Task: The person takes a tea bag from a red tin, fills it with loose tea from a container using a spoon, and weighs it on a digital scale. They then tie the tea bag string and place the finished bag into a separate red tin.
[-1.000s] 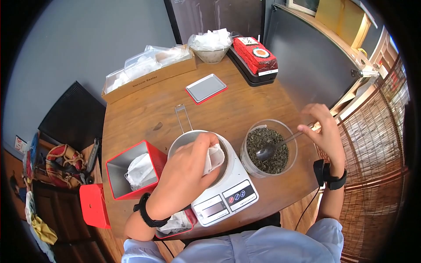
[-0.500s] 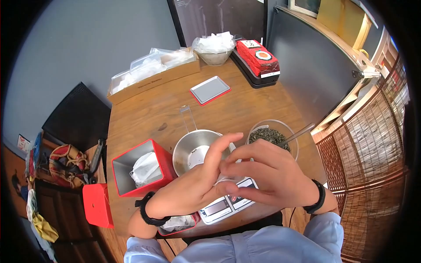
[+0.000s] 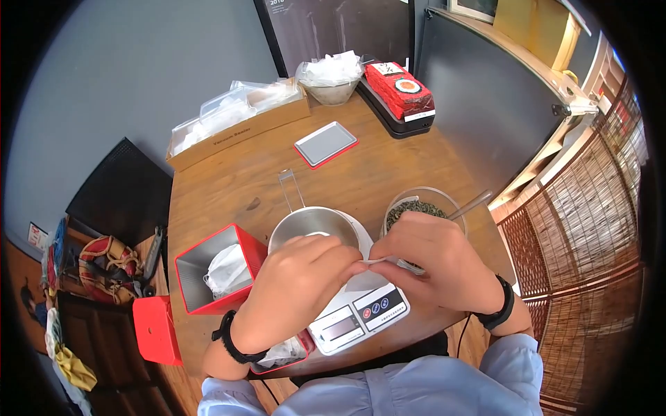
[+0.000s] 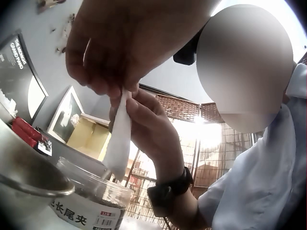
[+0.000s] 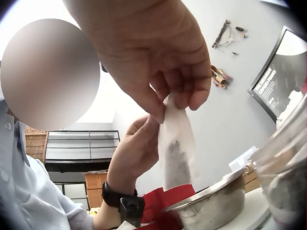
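Both hands are raised over the front of a white kitchen scale, fingertips close together. Between them hangs a white tea bag, with dark leaves showing through its lower half. My left hand pinches one side of its top edge, my right hand the other. A metal pan with a wire handle sits on the scale, partly hidden by the left hand. Just beyond the right hand stands a clear tub of dried tea leaves, a metal spoon leaning in it.
Left of the pan, an open red tin contains white bags. Another red tin is at the front edge, beneath the left forearm. Farther back are a grey tray, a cardboard box, a bowl and a red package.
My right hand has let go of the spoon, leaving it in the tub, and moved left to the tea bag. The left hand has drawn the bag from over the pan toward the scale's front.
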Tool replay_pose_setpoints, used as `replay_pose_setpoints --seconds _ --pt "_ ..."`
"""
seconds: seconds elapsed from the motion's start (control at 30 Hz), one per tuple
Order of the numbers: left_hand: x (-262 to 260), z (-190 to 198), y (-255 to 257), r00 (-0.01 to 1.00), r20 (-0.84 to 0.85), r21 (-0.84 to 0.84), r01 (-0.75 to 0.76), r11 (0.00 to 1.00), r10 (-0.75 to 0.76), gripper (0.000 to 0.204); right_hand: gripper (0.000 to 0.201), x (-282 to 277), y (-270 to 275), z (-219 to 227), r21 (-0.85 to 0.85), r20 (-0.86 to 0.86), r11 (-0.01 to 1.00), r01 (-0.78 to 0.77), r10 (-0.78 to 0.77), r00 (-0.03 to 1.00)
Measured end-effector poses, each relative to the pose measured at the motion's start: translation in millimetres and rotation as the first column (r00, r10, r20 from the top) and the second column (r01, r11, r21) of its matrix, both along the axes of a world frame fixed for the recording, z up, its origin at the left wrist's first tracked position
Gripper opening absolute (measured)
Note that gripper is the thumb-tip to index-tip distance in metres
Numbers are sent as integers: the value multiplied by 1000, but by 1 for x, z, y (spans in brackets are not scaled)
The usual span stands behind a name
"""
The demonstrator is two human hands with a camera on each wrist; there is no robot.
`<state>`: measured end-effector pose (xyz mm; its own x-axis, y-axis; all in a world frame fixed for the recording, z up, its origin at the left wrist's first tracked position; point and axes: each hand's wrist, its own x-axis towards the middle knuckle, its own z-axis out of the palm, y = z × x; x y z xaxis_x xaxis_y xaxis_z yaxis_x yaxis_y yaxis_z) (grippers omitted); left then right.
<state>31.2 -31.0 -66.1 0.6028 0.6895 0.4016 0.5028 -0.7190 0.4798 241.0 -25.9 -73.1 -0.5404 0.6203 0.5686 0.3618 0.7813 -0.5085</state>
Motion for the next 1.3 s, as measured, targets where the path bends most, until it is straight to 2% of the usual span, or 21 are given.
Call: replay_pose_setpoints --seconds 0.03,0.2,0.3,0.37,0.5,0.6,0.67,0.73,0.77,0.83,0.87,0.9,0.97,1.0,1.03,1.1,1.2,1.3 --pt "0 1 0 998 57 27 -19 999 18 9 14 1 0 0 -6 3 1000 2 -2 1000" --pt "1 3 0 992 120 40 -32 999 27 7 14 2 -1 2 -43 46 999 13 -11 999" --pt "-1 0 1 994 108 8 19 1000 -19 8 14 -2 -2 0 -30 -27 999 -20 19 999" --pt "-2 0 1 995 83 -5 53 999 -53 10 13 -2 -5 0 32 125 999 6 -10 992" --pt "-6 4 -2 996 61 -82 73 994 -68 9 13 -1 -4 -6 73 148 997 -22 11 989" --pt "-14 14 -4 993 93 -119 84 989 -73 11 11 1 -2 -3 78 108 996 -34 25 994" --pt "-17 17 -4 991 113 -139 89 986 -74 12 11 6 -1 -4 37 5 998 -50 50 999" --pt "-18 18 -5 960 225 -291 231 928 -169 14 11 6 -2 -2 26 12 998 -64 63 998" --pt "-18 18 -5 962 225 -291 221 931 -157 14 12 6 -3 -1 15 18 998 -69 68 998" --pt "-18 16 -4 815 518 -429 510 746 -259 16 12 5 -5 1 -11 19 993 -121 121 992" --pt "-21 14 -1 791 498 -410 576 707 -356 19 13 4 -6 2 -35 19 986 -161 162 987" --pt "-24 12 -1 797 495 -410 565 716 -346 19 13 4 -6 3 -33 16 984 -175 176 984" --pt "-29 12 -3 723 565 -483 680 552 -396 20 13 1 -10 6 -4 40 974 -228 228 973" --pt "-31 14 -3 732 526 -497 678 542 -433 20 11 -2 -13 6 15 72 974 -226 225 972" --pt "-33 16 -7 738 524 -500 671 548 -425 20 11 -5 -16 6 14 69 972 -236 235 970" --pt "-38 21 -14 795 463 -499 599 626 -392 19 11 -12 -21 5 94 126 971 -220 208 970" --pt "-47 18 -22 775 481 -467 622 629 -410 20 13 -22 -25 6 111 136 964 -243 228 964" --pt "-55 21 -34 808 464 -488 576 656 -364 20 16 -32 -29 4 131 152 957 -257 237 959"
